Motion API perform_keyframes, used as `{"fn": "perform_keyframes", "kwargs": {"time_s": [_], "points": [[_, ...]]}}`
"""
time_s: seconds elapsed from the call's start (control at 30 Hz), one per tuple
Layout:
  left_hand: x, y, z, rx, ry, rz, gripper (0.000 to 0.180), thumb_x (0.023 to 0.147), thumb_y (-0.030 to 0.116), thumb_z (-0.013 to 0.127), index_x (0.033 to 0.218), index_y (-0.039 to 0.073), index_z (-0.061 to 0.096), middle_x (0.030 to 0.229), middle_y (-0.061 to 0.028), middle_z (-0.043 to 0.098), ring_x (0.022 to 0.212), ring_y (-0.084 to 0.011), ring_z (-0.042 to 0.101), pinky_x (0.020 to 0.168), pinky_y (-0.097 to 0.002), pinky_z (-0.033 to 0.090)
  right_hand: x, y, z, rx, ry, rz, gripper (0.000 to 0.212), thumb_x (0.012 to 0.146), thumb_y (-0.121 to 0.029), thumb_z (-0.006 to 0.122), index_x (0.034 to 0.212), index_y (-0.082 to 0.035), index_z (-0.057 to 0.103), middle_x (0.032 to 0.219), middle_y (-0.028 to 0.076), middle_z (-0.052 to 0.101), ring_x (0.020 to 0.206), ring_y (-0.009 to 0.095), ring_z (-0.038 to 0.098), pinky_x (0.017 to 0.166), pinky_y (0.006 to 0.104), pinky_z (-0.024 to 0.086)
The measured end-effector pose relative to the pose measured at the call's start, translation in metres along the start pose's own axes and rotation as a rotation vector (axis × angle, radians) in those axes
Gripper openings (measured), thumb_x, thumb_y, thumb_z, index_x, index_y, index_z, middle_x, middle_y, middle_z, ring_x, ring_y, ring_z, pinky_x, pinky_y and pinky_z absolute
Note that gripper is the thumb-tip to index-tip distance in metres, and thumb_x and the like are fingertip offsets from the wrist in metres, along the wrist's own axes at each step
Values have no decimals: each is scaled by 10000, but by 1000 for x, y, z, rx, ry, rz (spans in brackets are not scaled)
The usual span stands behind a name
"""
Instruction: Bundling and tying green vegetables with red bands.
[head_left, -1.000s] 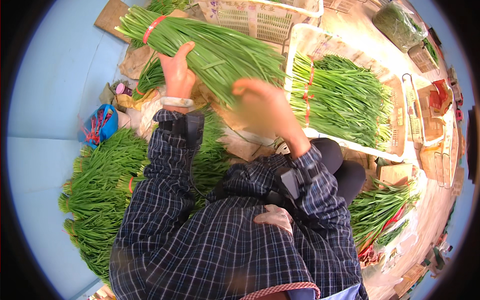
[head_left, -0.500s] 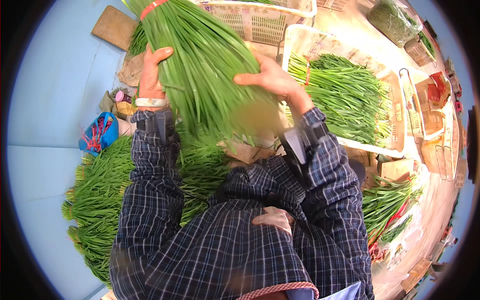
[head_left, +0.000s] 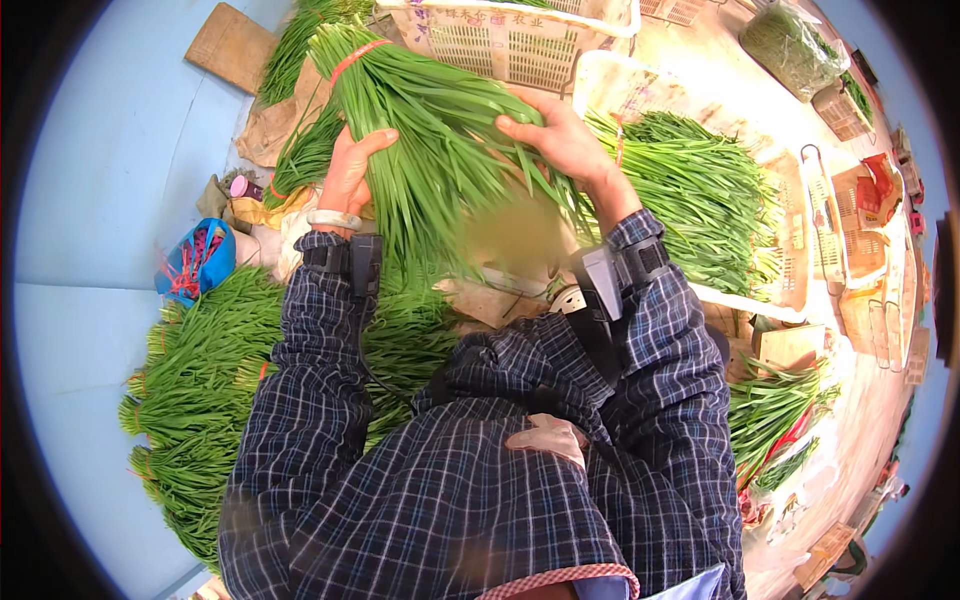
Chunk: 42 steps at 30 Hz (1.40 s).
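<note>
A large bundle of green chives (head_left: 425, 125) is held up in front of me, a red band (head_left: 355, 62) round its pale stem end at the upper left. My left hand (head_left: 350, 168) grips its left side, thumb raised and the fingers mostly hidden behind it. On the other side, my right hand (head_left: 568, 145) clasps the leafy part, thumb in front. The loose leaf tips hang down between my forearms. Right of my right hand, more banded chives (head_left: 690, 190) lie in a white plastic crate (head_left: 800, 230).
Several chive bundles (head_left: 200, 400) are stacked along the blue wall (head_left: 80, 240) at left. A blue bag of red ties (head_left: 205, 262) lies above them. Another crate (head_left: 500, 45) stands at the far side. Loose chives (head_left: 775, 410) lie at right, near a wooden block (head_left: 790, 345).
The chive bundle has come lower and to the right, so its whole stem end now shows. Both hands have moved right and slightly down with it, still holding on.
</note>
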<state>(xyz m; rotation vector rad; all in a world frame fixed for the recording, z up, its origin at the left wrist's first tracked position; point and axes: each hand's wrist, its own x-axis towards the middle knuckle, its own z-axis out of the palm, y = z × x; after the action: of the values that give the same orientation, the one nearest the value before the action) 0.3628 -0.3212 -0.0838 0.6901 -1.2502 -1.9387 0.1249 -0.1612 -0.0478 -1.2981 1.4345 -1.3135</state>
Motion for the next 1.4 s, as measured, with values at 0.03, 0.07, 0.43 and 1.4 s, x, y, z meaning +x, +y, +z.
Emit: {"fn": "perform_keyframes", "kwargs": {"time_s": [0.03, 0.07, 0.43, 1.4], "points": [[-1, 0, -3, 7, -11, -2, 434, 817, -28, 636, 1226, 7, 496, 1063, -95, 610, 927, -215, 631, 820, -368, 545, 0, 0, 0, 2, -4, 1, 499, 882, -254, 685, 1308, -30, 551, 1078, 91, 685, 969, 160, 628, 899, 303, 478], [-2, 0, -5, 14, -24, -4, 445, 814, -34, 634, 1233, 9, 490, 1058, -95, 607, 925, -220, 630, 820, -369, 545, 0, 0, -1, 40, -25, 91, 490, 887, -240, 684, 1311, -36, 550, 1087, 86, 680, 978, 147, 617, 899, 294, 476], [16, -33, -15, -582, -164, 73, 566, 875, 306, 690, 1295, -5, 473, 1215, -128, 607, 1029, -284, 630, 890, -417, 536, -45, -4, 92, -966, 152, -572, 493, 818, -86, 526, 1237, -336, 595, 1014, 100, 559, 853, 287, 612, 713, 376, 519], [15, -4, -4, -458, -301, 132, 486, 780, 43, 632, 1234, -70, 501, 1113, -173, 642, 941, -287, 673, 831, -400, 587, -36, -10, 58, 439, 236, 2, 140, 910, -155, 666, 910, -16, 680, 754, -12, 629, 671, 80, 565, 614, 225, 456]]}}
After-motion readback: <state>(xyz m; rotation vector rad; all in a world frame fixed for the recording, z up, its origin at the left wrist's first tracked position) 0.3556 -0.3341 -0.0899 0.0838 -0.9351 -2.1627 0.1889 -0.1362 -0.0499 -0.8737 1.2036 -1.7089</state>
